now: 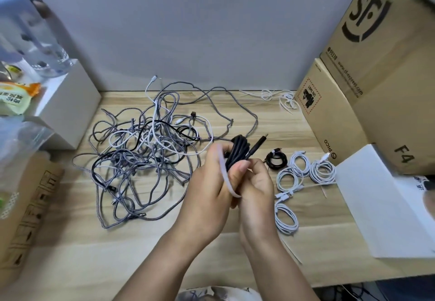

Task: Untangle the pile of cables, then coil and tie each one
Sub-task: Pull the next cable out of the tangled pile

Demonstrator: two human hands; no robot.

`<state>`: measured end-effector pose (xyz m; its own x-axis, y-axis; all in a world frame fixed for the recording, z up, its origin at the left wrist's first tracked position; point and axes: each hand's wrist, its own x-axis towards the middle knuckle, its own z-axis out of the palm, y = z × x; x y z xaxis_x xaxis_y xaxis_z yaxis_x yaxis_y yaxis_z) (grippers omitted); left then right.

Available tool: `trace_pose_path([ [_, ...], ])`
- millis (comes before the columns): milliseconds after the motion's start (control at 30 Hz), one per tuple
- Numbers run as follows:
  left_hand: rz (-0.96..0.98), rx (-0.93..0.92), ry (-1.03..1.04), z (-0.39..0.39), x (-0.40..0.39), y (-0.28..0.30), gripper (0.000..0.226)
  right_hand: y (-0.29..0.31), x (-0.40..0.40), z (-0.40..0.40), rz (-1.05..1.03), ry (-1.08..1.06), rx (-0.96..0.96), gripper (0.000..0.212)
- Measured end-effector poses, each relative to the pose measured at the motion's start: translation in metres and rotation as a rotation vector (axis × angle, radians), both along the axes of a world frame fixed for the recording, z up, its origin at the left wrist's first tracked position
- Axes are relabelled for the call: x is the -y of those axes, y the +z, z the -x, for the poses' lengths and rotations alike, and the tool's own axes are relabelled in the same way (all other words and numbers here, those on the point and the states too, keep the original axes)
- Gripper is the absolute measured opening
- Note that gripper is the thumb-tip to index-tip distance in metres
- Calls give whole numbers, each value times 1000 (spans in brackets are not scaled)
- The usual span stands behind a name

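Note:
A tangled pile of grey, white and black cables lies on the wooden table, left of centre. Above the table's middle, my left hand and my right hand both grip a coiled black cable; its plug sticks out to the upper right. A white tie strip runs across the coil between my fingers. To the right lie a small tied black coil and several tied white coils.
Loose white ties lie at the back right. Stacked cardboard boxes and a white box line the right side. A white box with a bottle and a cardboard box stand at the left.

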<state>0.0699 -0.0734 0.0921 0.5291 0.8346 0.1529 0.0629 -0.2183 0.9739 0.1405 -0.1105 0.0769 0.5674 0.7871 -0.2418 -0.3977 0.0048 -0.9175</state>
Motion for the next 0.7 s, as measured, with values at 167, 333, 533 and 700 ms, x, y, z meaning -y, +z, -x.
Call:
trace_pose_path([
  [167,17,20,-116,3,4,2,27,5,3,-15,-40,28,-68,9],
  [333,24,-19,-139,6,2,1,29,11,8,-26,0,143,-136,49],
  [533,16,-47,-119,10,-1,1,28,14,11,-26,-17,225,-247,52],
  [700,-26,-102,-52,13,-6,2,26,21,12,-24,-64,299,-383,27],
])
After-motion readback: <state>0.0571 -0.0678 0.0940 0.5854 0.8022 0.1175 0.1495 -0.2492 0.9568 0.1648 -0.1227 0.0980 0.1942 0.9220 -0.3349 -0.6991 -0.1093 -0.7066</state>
